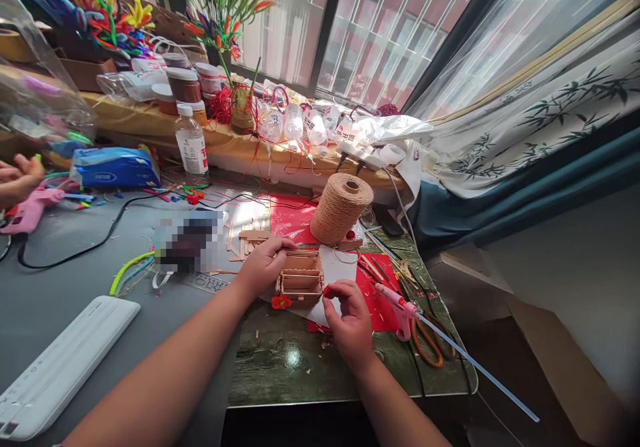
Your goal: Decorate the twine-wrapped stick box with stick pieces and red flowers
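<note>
A small box built of wooden craft sticks [300, 281] stands on the table, with a divider across its inside. My left hand [265, 263] grips its far left edge, fingers closed over the rim. An orange-red flower [281, 302] sits at the box's near left corner. To the right of the box, my right hand [350, 317] pinches a small red piece [327, 291] between thumb and forefinger, close to the box's near right corner. I cannot make out exactly what that piece is. White paper [340, 270] lies partly under the box, over red sheets.
A twine spool [340, 210] stands behind the box. Right of my right hand lie a pink glue gun [397, 307] with a long glue stick and orange-handled scissors [427, 347]. Loose craft sticks [245, 240] lie behind left. Another person's hand [20, 179] is at far left.
</note>
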A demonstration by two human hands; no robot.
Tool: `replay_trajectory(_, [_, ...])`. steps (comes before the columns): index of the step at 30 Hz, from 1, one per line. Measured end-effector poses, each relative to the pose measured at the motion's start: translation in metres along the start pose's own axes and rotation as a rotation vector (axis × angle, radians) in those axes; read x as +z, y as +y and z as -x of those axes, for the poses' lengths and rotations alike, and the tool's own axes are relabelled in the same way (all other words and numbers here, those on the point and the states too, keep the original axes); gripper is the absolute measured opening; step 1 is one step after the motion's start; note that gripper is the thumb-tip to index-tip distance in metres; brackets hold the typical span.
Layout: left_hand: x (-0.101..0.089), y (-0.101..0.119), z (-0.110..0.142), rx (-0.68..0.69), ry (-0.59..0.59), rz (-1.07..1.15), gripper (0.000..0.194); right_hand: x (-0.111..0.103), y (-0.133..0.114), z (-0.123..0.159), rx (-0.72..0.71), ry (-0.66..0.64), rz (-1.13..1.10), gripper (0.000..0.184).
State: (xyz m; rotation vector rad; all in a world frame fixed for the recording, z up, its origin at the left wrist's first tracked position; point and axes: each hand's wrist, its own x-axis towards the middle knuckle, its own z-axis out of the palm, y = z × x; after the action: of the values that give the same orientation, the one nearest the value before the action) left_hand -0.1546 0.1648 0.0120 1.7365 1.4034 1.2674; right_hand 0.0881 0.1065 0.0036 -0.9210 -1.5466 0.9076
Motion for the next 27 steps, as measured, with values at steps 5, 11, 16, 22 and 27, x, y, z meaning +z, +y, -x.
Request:
replay_trajectory(5, [-0.0005, 0.0022, 0.0006, -0.001, -0.005, 0.009, 0.031, -0.0017, -0.0043, -0.0016, 0.001, -0.021, 0.065, 0.024])
replay_trajectory(11, [-0.0004, 0.0014, 0.0002, -0.001, -0.002, 0.009, 0.031, -0.0021, -0.0080, -0.0031, 0.009, -0.029, 0.092, 0.025])
replay_trajectory(16, [-0.0003, 0.0005, 0.0004, -0.001, 0.004, -0.001, 0.031, -0.0026, -0.0080, -0.0031, 0.013, -0.038, 0.115, 0.025])
replay_trajectory(22, [-0.0005, 0.0012, 0.0009, 0.010, 0.006, 0.000, 0.031, -0.0041, -0.0072, -0.0020, -0.004, -0.039, 0.131, 0.030])
replay_trajectory(27, [-0.0008, 0.0003, 0.0005, 0.016, -0.004, 0.001, 0.031, -0.0067, -0.0024, 0.0012, -0.033, -0.010, 0.133, 0.036])
